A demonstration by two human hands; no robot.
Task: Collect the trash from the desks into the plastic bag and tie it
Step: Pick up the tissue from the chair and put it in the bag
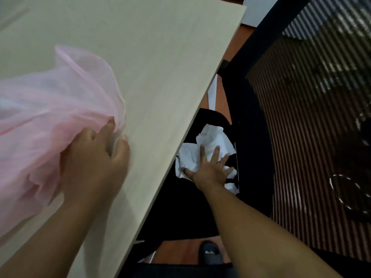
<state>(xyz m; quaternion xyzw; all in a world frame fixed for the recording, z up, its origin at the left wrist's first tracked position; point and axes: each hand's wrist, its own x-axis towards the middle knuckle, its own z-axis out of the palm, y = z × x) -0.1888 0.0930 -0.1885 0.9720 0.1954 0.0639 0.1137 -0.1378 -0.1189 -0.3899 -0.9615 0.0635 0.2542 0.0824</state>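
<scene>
A thin pink plastic bag [46, 109] billows over the left part of the pale wooden desk [152, 63]. My left hand [96, 157] is closed on the bag's edge and rests on the desk. Below the desk's right edge, crumpled white paper [212, 137] lies on a black chair seat [180, 207]. My right hand [208, 169] reaches down onto that paper with fingers spread flat on it, not closed around it. Part of the paper is hidden under my palm.
A black mesh chair back [313, 109] fills the right side, close to my right forearm. The desk's edge runs diagonally just left of my right hand. Reddish floor and a dark shoe [209, 251] show at the bottom. A white strip [212, 91] hangs below the desk edge.
</scene>
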